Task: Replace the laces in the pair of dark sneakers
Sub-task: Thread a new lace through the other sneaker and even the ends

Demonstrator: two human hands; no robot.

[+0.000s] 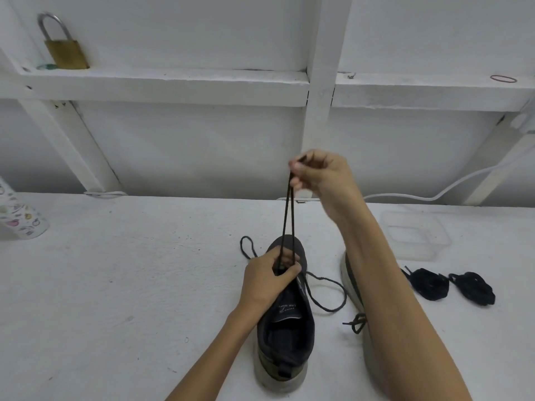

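My right hand's fingertips (pixel 295 169) are closed in a pinch on the top of a dark lace (pixel 290 215), which hangs from them as two taut strands running straight down. The right hand (pixel 318 175) is raised well above the table (pixel 115 285). Below it, my left hand (pixel 269 276) has thumb and fingers curled together at the eyelet area of a dark sneaker (pixel 285 337), gripping there where the two strands enter the shoe. The rest of the lace lies slack on the table, one loop to the left of the toe and a longer one to the right of the shoe. The sneaker stands upright, heel towards me, toe away.

Just right of it, partly behind my right forearm, the second sneaker (pixel 351 287) lies on its side with its pale sole showing. Further right are two bundles of black laces (pixel 428 285), near each other, and beyond them a clear plastic container (pixel 414 235). A patterned cup (pixel 20 215) sits at the far left edge. On the white ledge above, a brass padlock (pixel 65 50) stands on the left and a rubber band (pixel 503 79) lies on the right.
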